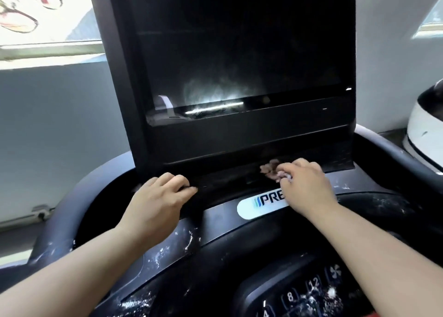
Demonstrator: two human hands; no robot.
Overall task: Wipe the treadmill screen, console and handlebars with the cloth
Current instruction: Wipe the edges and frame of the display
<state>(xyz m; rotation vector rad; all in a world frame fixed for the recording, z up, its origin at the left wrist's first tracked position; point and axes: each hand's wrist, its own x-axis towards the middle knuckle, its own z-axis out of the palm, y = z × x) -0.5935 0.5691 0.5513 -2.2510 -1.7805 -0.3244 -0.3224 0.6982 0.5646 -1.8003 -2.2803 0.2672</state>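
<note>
The treadmill's black screen (239, 53) stands upright ahead, smeared and dusty along its lower edge. Below it runs the black console (215, 240), speckled with white dust. My right hand (306, 187) grips a small crumpled pinkish cloth (269, 169) and holds it against the ledge under the screen, partly covering a white logo plate (256, 203). My left hand (158, 197) rests on the same ledge to the left, fingers curled over its edge. The dark curved handlebar (60, 216) sweeps round on the left.
A keypad with numbered buttons (302, 295) sits at the bottom, dusty. A white machine (424, 134) stands at the right edge. A grey wall and a window (48, 29) lie behind on the left.
</note>
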